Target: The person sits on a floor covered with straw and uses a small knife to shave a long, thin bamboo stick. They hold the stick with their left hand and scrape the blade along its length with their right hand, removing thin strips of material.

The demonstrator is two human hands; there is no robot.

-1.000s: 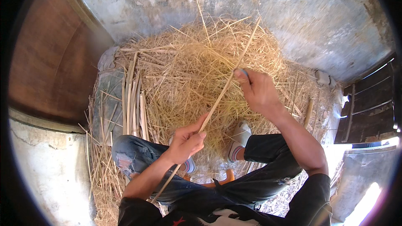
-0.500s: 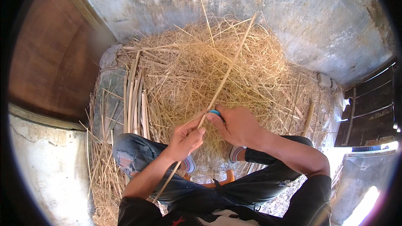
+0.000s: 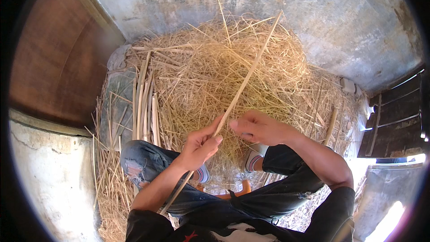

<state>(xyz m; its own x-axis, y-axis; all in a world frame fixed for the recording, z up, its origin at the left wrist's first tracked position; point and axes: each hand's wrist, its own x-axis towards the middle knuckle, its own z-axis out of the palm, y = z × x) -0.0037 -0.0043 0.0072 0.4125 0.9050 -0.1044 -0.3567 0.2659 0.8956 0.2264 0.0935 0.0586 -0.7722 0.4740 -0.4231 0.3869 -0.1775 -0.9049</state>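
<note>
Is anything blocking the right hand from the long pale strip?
Nothing visible: the right hand sits just right of the strip, a small gap showing between. The left hand grips the strip nearby.

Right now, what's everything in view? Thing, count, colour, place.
Long strip: 1, tan, left hand
Small object: 1, greyish, right hand, mostly hidden
Shavings heap: 1, straw, centre
Loose strips: several, tan, left
Stick: 1, tan, right
Block: 1, grey, right
Piece: 1, orange, between legs
Wall: 1, grey, top
Panel: 1, brown, left
Slats: several, dark, right
Hands: 2, bare, centre
Shoes: 2, whitish, lower centre
Trousers: 1, dark, bottom
Shirt: 1, black, bottom
</note>
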